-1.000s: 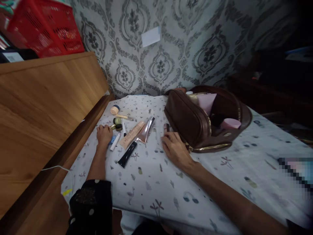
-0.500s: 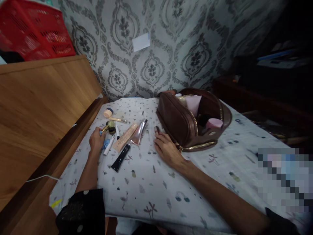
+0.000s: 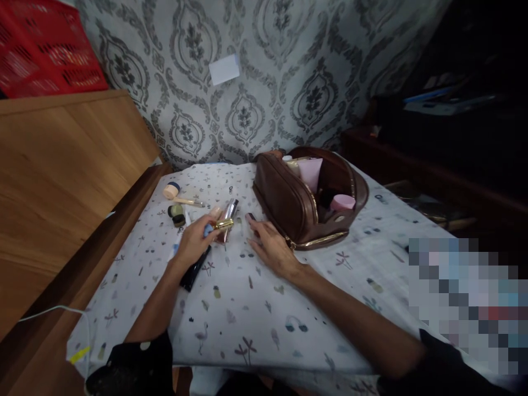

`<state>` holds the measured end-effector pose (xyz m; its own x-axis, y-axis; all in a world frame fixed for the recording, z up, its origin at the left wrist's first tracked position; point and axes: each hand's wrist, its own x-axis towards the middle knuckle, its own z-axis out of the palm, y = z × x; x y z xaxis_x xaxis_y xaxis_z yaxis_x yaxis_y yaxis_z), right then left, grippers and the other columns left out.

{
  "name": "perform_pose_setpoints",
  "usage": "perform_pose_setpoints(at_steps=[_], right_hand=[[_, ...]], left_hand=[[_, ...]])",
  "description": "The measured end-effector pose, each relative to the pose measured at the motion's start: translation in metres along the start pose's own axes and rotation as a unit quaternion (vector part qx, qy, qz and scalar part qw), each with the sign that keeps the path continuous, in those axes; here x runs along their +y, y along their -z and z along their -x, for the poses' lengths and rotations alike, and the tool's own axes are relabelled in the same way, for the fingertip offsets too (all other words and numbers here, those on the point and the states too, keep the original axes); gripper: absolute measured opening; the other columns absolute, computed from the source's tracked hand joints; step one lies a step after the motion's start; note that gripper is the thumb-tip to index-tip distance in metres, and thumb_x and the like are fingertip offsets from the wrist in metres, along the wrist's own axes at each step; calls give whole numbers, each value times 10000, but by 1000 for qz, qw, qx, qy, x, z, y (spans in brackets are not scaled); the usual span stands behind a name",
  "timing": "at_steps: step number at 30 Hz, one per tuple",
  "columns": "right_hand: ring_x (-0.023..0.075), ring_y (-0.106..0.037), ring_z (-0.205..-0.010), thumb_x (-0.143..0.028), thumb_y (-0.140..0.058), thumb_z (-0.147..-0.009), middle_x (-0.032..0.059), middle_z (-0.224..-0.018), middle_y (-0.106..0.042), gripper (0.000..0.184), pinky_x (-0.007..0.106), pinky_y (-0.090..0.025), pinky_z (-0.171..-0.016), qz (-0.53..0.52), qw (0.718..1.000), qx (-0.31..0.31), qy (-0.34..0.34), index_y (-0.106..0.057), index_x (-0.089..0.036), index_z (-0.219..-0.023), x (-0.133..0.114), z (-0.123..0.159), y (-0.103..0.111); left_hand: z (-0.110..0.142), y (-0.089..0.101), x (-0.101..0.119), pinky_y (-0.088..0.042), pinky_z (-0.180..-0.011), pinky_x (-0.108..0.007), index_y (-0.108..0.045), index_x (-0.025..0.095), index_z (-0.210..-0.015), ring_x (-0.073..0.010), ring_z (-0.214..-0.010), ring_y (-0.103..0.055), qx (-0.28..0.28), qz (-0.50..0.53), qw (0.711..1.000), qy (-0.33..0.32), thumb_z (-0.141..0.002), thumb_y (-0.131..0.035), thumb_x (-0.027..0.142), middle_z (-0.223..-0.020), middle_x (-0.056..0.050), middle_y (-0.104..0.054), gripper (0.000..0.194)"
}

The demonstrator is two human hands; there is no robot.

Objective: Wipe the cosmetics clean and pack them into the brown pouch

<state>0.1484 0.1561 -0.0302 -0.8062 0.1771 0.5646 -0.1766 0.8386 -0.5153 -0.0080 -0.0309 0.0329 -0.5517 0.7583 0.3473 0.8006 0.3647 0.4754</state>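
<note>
My left hand [image 3: 196, 240] pinches a small gold tube [image 3: 224, 224] with a blue part showing at the fingers, above other cosmetics. Beneath it are a pinkish tube with a silver cap [image 3: 232, 208], a beige tube [image 3: 215, 211] and a black tube [image 3: 194, 273], each partly covered. My right hand [image 3: 270, 245] rests on the cloth, thumb and fingers around a small dark lipstick-like stick [image 3: 249, 218]. Just right of this hand stands a brown makeup bag [image 3: 276, 198], unzipped. Inside it show a pale pink tube [image 3: 310, 173] and a pink-lidded container [image 3: 343, 203].
On the left of the printed tablecloth [image 3: 235, 319] are a peach jar with a dark lid [image 3: 171, 190], a slim clear-ended stick [image 3: 188, 202] and a small green pot [image 3: 176, 210]. A wooden panel [image 3: 74, 143] borders the left side; a red basket [image 3: 45, 49] sits on it.
My left hand has moved right with the gold tube, from beside the green pot to over the tubes. My right hand stays by the bag at the dark stick. The view has shifted slightly.
</note>
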Motion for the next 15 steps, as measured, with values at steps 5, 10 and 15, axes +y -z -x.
perform_pose_setpoints(at_steps=[5, 10, 15], right_hand=[[270, -576, -1126, -275, -549, -942, 137, -1165, -632, 440, 461, -524, -943, -44, 999, -7, 15, -481, -202, -1370, 1, 0, 1], [260, -583, -1049, -255, -599, -921, 104, -1033, -673, 176, 436, -513, -923, -31, 999, -12, 35, -642, -198, -1081, 1, -4, 2], [242, -590, -963, -240, -613, -908, 81, -926, -680, 103, 393, -512, -861, -15, 999, -27, 31, -652, -202, -996, -9, -2, 9]], left_hand=[[4, -15, 24, -470, -805, -299, -617, 220, -1009, -209, -917, -634, -66, 8, 994, -85, -900, -589, 332, -998, -27, -692, 159], [3, -16, 29, -475, -783, -300, -623, 212, -964, -210, -879, -635, -103, 43, 989, -101, -913, -577, 352, -941, -35, -692, 156], [-3, -5, 38, -474, -812, -302, -639, 221, -975, -211, -900, -645, -114, 64, 987, -96, -911, -570, 322, -982, -41, -709, 139]])
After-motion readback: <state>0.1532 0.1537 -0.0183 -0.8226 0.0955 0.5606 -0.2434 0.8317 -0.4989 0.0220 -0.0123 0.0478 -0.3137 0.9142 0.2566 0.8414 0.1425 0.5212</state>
